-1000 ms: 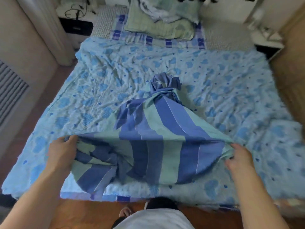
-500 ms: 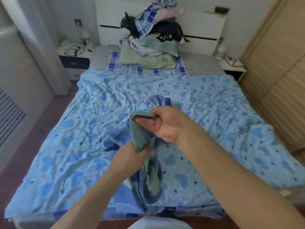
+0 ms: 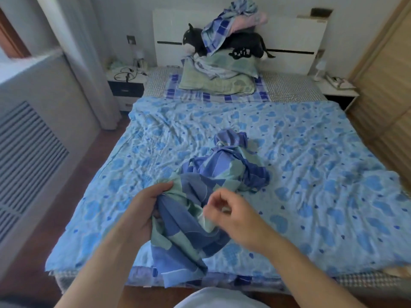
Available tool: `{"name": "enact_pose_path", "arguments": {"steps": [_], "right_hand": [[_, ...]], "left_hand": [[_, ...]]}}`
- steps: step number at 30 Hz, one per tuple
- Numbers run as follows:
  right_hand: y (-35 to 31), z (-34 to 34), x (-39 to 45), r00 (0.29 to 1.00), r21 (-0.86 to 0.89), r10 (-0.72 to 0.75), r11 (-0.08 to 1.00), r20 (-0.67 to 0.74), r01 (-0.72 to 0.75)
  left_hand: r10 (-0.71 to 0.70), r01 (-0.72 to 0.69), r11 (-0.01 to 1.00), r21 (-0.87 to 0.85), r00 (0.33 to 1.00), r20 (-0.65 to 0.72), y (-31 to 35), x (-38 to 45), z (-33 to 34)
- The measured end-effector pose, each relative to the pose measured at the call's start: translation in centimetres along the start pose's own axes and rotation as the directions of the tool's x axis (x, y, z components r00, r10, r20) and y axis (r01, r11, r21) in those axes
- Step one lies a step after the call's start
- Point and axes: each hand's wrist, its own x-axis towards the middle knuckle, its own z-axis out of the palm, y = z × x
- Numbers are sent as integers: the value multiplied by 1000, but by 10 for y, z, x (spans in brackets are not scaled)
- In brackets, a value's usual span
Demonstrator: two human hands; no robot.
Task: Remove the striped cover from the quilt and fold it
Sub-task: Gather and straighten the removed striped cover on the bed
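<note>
Cover [image 3: 200, 218] bunched in my left hand [image 3: 142, 210], right hand [image 3: 229, 214] curled empty; I'd find matching corners before folding.

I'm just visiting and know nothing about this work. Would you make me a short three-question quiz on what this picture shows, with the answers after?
1. True or false: the left hand grips the striped cover.
2. What lies under the striped cover? A) the blue heart-print quilt B) the wooden floor C) the nightstand
3. Fill in: at the head of the bed a black plush toy lies on top of the green ____.

Key: 1 true. 2 A. 3 pillow. As for the right hand, its fingers are curled at the cover's edge, but the picture does not show whether it pinches cloth.
</note>
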Motion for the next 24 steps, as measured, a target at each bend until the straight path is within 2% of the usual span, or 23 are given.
{"name": "enact_pose_path", "arguments": {"steps": [2,4,6,8,10,13,16,18,20,22,23,24], "right_hand": [[19,11,-18,1000,-228,4,974,3,-4],[33,19,-24,996,-438,-44,899,-80,5],[41,20,-25,978,-530,-139,847,-157,35],[48,13,-27,963,-528,-165,849,-211,30],[53,6,-31,964,-458,-95,888,-247,-30],[52,-1,-34,960,-480,-102,876,-262,-38],[49,-13,-43,949,-400,-47,913,-310,-86],[46,-29,-54,882,-273,-55,958,-468,-85],[41,-44,-66,747,-17,26,999,-664,-51],[44,-63,-70,583,273,238,962,-777,-30],[44,-78,-71,498,393,361,919,-788,-45],[46,-100,-73,451,464,439,884,-777,-61]], "left_hand": [[-32,33,999,-12,999,38,-6,1,10],[-54,55,998,-16,997,61,-11,1,19],[-51,53,998,-33,998,47,-15,3,24],[-59,60,998,-16,998,22,-18,1,27],[-77,78,997,1,996,32,-23,0,31],[-81,78,996,51,995,65,-30,-4,40],[-78,71,993,99,994,73,-33,-5,41],[-77,62,984,165,994,83,-40,-2,36],[-42,-9,943,332,989,144,-54,-1,40],[-13,-121,800,588,976,218,-78,4,48],[-22,-152,699,699,972,233,-92,8,52],[-39,-164,615,771,971,238,-106,12,55]]}}
